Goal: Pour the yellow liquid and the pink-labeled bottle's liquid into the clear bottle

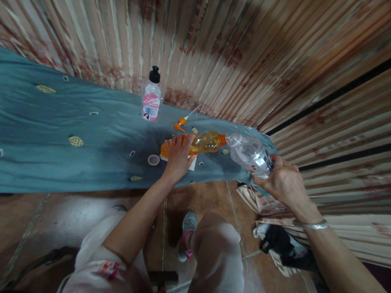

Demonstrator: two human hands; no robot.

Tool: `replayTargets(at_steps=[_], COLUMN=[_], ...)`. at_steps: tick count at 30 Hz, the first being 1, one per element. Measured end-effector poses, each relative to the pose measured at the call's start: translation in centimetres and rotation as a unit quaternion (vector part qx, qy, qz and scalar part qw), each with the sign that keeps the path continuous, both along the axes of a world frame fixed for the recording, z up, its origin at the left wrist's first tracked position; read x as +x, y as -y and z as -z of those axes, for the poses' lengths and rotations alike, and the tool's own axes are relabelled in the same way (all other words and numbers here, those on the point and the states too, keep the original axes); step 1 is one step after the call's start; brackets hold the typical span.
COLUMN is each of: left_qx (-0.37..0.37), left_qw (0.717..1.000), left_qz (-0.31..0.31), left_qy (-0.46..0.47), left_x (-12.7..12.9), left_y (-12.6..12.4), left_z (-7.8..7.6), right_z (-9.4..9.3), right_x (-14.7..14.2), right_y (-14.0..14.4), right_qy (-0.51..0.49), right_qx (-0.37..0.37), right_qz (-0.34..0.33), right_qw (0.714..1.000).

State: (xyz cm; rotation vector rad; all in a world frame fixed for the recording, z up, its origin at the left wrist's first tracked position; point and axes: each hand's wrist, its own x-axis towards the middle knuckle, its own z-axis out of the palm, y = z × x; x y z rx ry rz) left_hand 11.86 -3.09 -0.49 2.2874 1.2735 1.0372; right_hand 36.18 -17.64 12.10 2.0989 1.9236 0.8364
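My left hand (179,155) is closed around a see-through bottle of orange liquid (206,142), which lies nearly level with its neck to the right. My right hand (284,177) grips the lower end of a clear plastic bottle (248,151), tilted so that its mouth points up and left. The two bottle mouths meet or almost meet; I cannot tell whether they touch. Behind the orange bottle lies an orange pump top (181,122) with a thin tube. A small round whitish lid (153,159) rests left of my left hand.
A clear bottle with a pink label and black cap (151,103) stands at the back of the blue-green cloth (109,124). Pleated patterned curtains (190,42) hang behind and to the right. Dark and white fabric (282,244) lies on the tiled floor (214,193).
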Motion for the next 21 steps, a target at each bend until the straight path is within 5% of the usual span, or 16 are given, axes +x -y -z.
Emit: replayTargets(at_steps=[21], left_qx=[0.005], left_qw=[1.000], left_qz=[-0.006], left_qy=[-0.005], left_x=[0.04], left_y=[-0.03], left_z=[0.01], right_z=[0.18], right_x=[0.27], right_y=[0.01], right_qy=[0.011], right_qx=[0.000], right_qz=[0.002], right_qw=[1.000])
